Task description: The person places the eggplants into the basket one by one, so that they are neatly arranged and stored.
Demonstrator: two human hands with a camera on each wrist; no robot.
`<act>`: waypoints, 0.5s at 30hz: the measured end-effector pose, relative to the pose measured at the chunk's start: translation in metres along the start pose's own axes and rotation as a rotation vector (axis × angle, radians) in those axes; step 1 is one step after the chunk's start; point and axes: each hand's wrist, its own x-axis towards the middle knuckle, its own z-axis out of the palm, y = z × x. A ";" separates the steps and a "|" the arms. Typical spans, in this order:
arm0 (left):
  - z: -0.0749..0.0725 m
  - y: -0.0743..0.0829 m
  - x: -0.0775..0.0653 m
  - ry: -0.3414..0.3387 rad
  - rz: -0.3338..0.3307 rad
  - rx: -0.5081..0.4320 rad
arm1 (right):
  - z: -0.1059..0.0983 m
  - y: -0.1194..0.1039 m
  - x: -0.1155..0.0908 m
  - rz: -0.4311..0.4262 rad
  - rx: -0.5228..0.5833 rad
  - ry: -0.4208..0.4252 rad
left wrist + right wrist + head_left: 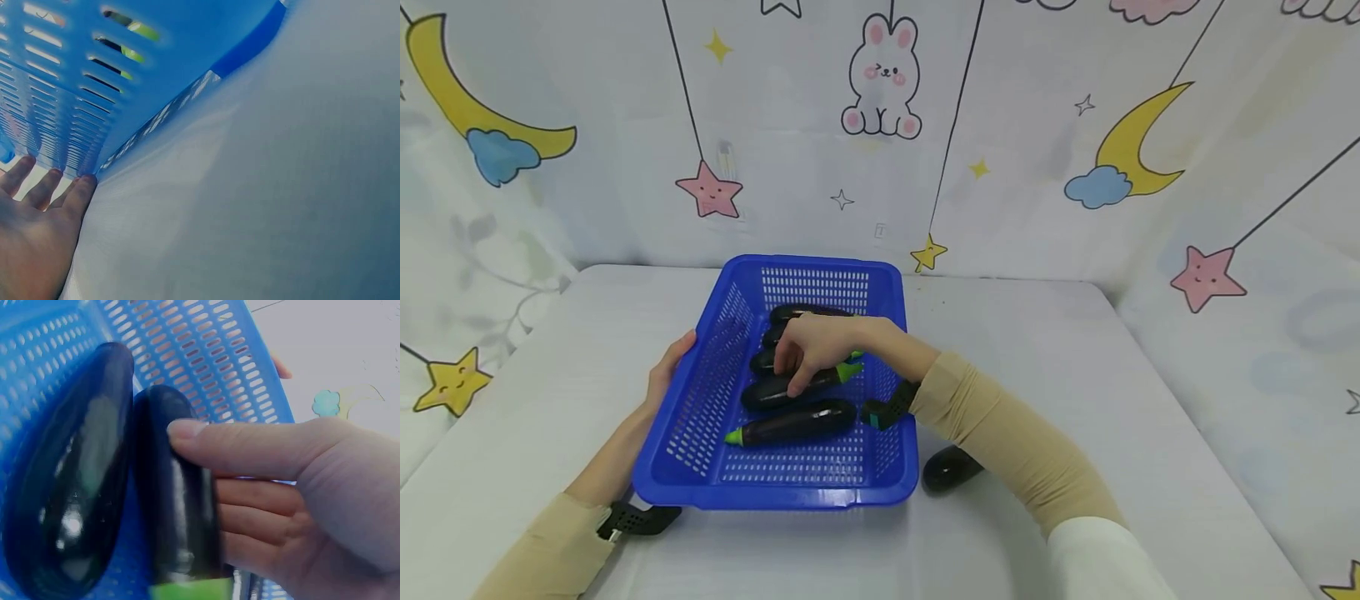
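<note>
A blue plastic basket (775, 497) with slotted walls holds several dark eggplants with green stem ends. Inside it, my right hand (822, 340) grips one eggplant (767, 394), thumb on one side and fingers on the other, as the right wrist view shows. Nearer the basket's front lies another eggplant (801, 423), its stem end to the left; it appears beside the held one as a large eggplant (72, 469) in the right wrist view. My left hand (666, 372) touches the outside of the basket's left wall, and its fingers (78, 197) look fairly straight.
One more eggplant (951, 468) lies on the white table (1037, 350) to the right of the basket, partly hidden by my right forearm. Behind the table hangs a patterned cloth (790, 108) with moons and stars. Both wrists wear black devices.
</note>
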 end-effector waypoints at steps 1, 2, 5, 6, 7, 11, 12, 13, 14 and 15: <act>0.000 0.000 0.001 -0.007 0.005 -0.002 | 0.001 0.001 0.001 -0.002 -0.005 -0.002; 0.000 0.000 0.001 -0.009 0.010 0.003 | 0.002 0.002 0.001 -0.004 -0.009 -0.002; 0.000 0.000 0.001 0.012 0.023 0.041 | 0.005 0.005 0.003 -0.016 -0.010 0.005; 0.000 0.000 0.001 0.024 0.025 0.056 | 0.006 0.006 0.004 -0.019 -0.005 0.005; 0.000 0.000 0.001 0.036 0.022 0.076 | 0.006 0.007 0.004 -0.020 0.001 0.004; 0.000 0.000 -0.001 0.093 0.002 0.134 | 0.009 0.010 0.006 -0.026 0.012 0.000; 0.000 0.000 -0.001 0.108 -0.002 0.150 | 0.010 0.011 0.006 -0.026 0.014 0.000; 0.000 0.000 -0.002 0.124 -0.008 0.165 | 0.011 0.011 0.006 -0.026 0.014 0.000; 0.000 0.000 -0.002 0.141 -0.011 0.179 | 0.011 0.012 0.007 -0.027 0.014 0.001; 0.000 0.000 -0.003 0.158 -0.012 0.194 | 0.012 0.012 0.007 -0.026 0.017 0.002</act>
